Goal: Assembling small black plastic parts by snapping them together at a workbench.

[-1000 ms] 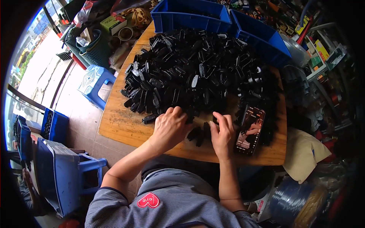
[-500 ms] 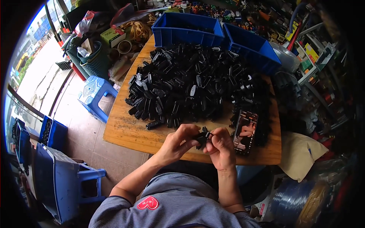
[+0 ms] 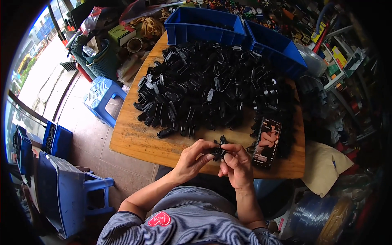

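Between my two hands, just over the near edge of the wooden table (image 3: 134, 143), is a small black plastic part (image 3: 219, 149). My left hand (image 3: 192, 159) pinches its left side between thumb and forefinger. From the right, the thumb and fingertips of my right hand (image 3: 236, 163) grip the same part. Its exact kind is too small and covered to make out. Beyond my hands, a wide heap of similar black plastic parts (image 3: 196, 85) covers most of the tabletop. A phone (image 3: 266, 143) with a lit screen lies right of my right hand, against the heap.
Two blue bins, one at the back (image 3: 204, 30) and one at the back right (image 3: 281, 49), border the heap. Blue stools (image 3: 102, 96) stand on the floor at left, near another large blue bin (image 3: 67, 192). A beige bag (image 3: 324, 167) sits off the table's right corner.
My right hand's fingers have shifted inward and now press on the black part from above. My left hand's grip has moved slightly right. The view has shifted a little.
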Action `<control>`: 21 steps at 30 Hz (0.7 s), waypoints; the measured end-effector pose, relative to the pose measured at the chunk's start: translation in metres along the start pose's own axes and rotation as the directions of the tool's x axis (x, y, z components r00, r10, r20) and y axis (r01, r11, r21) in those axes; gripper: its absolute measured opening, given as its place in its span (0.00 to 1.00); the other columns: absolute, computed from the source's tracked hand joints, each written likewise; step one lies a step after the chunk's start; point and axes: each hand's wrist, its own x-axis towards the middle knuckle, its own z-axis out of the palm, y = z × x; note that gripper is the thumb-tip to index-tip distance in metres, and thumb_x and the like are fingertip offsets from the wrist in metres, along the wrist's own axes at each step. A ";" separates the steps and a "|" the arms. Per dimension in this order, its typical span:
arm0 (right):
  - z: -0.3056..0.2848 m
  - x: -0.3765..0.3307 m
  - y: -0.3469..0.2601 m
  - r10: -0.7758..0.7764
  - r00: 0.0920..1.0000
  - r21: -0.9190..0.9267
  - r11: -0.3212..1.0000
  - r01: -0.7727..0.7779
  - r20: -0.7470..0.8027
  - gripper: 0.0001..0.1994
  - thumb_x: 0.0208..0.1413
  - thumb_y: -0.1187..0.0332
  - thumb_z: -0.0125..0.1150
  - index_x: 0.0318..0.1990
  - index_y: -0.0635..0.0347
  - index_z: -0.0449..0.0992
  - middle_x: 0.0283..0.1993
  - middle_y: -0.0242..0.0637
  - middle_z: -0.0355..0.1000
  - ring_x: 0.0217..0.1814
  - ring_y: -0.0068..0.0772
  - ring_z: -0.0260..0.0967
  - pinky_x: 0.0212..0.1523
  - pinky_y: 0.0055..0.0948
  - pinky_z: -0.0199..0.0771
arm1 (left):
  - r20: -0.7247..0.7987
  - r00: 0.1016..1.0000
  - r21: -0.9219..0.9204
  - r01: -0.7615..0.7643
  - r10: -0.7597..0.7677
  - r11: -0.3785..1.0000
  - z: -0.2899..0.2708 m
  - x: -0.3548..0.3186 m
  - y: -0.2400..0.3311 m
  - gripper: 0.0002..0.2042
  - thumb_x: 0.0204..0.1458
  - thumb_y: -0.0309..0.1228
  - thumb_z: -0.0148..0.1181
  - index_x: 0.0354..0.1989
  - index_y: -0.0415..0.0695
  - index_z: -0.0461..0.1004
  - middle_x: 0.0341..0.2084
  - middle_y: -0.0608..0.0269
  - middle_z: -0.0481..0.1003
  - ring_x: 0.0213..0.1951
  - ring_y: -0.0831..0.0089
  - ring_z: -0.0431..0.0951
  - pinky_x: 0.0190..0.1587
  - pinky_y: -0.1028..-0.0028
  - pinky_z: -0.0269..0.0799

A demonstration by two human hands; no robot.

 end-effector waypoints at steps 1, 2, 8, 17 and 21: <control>-0.001 -0.001 0.000 0.013 1.000 -0.004 1.000 -0.013 0.002 0.11 0.53 0.73 0.54 0.44 0.64 0.68 0.23 0.29 0.64 0.19 0.15 0.61 0.20 0.21 0.72 | 0.015 1.000 0.052 -0.016 0.015 0.998 -0.001 0.000 0.000 0.12 0.51 0.24 0.55 0.44 0.37 0.67 0.37 0.56 0.70 0.39 0.66 0.72 0.42 0.73 0.67; -0.002 -0.002 -0.002 0.014 1.000 -0.004 1.000 -0.014 0.001 0.11 0.53 0.73 0.54 0.44 0.64 0.68 0.23 0.29 0.64 0.19 0.15 0.61 0.20 0.21 0.72 | 0.015 1.000 0.051 -0.016 0.015 0.999 -0.002 0.000 0.001 0.12 0.51 0.24 0.55 0.44 0.37 0.67 0.37 0.56 0.70 0.39 0.66 0.72 0.42 0.73 0.67; 0.006 -0.002 -0.003 0.200 0.980 0.072 0.977 -0.200 0.006 0.11 0.52 0.73 0.55 0.43 0.60 0.68 0.28 0.29 0.65 0.13 0.13 0.57 0.17 0.23 0.73 | 0.091 0.980 0.298 -0.194 0.175 0.935 -0.013 -0.003 0.010 0.13 0.47 0.18 0.54 0.44 0.38 0.68 0.33 0.54 0.70 0.34 0.62 0.72 0.37 0.72 0.68; 0.017 0.019 0.004 -0.352 0.907 -0.684 0.605 0.409 0.231 0.11 0.57 0.64 0.53 0.43 0.62 0.70 0.39 0.33 0.62 0.39 0.21 0.59 0.41 0.19 0.61 | 0.140 0.986 -0.242 0.120 -0.088 0.963 -0.006 -0.010 0.006 0.25 0.57 0.45 0.46 0.55 0.38 0.57 0.29 0.66 0.68 0.29 0.78 0.68 0.32 0.80 0.65; -0.007 0.073 -0.019 -0.545 0.821 -0.970 0.053 0.239 0.172 0.13 0.57 0.67 0.51 0.46 0.65 0.69 0.43 0.40 0.68 0.36 0.28 0.64 0.41 0.24 0.65 | -0.056 0.973 -0.365 0.188 -0.223 0.912 -0.026 -0.002 0.017 0.23 0.55 0.46 0.48 0.48 0.37 0.63 0.17 0.68 0.65 0.20 0.81 0.64 0.26 0.81 0.58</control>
